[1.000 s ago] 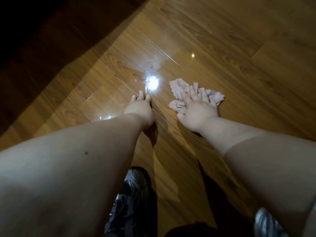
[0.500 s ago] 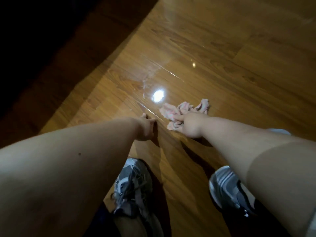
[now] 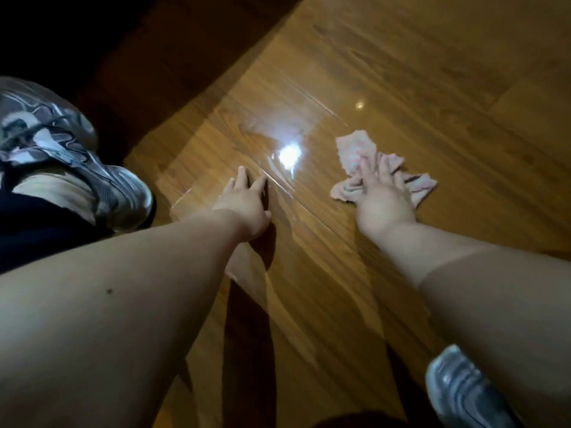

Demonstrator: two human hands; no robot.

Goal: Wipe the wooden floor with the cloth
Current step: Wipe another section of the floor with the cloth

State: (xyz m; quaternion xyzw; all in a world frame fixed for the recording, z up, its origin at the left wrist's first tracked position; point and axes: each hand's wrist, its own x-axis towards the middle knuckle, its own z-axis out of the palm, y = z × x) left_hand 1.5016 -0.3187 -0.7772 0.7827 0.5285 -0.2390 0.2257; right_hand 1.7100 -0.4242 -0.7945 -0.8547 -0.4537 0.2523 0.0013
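Head view, right grip (image 3: 383, 205) flat, pressing cloth (image 3: 355, 146), left grip (image 3: 244, 205) splayed on floor (image 3: 401, 72)

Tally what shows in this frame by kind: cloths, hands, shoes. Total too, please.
Cloths: 1, crumpled pink-and-white cloth on the glossy wooden floor.
Hands: 2, left hand flat on floor, right hand pressing cloth.
Shoes: 2, silver-grey sneakers.
Total: 5.
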